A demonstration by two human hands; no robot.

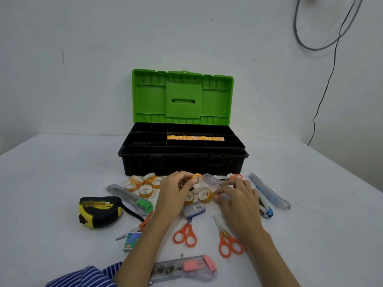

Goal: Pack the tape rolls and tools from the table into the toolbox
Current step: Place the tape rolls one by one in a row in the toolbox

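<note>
The black toolbox (182, 164) stands open at the table's middle, its green lid (182, 96) upright; a row of orange tape rolls (195, 138) fills one tray compartment. Just in front of the box, my left hand (176, 191) pinches a small clear tape roll (196, 180) raised off the table. My right hand (238, 195) pinches another tape roll (205, 195) lying on the table. Several loose rolls (143, 184) lie to the left. Three orange scissors (186, 234) (228, 240) (141, 226) and box cutters (132, 198) (186, 267) (269, 192) surround my hands.
A yellow and black tape measure (98, 211) sits at the left. A grey staple box (193, 209) and a blue one (130, 241) lie near my arms. A blue and white tool (265, 208) rests at the right. Cables (323, 85) hang on the wall.
</note>
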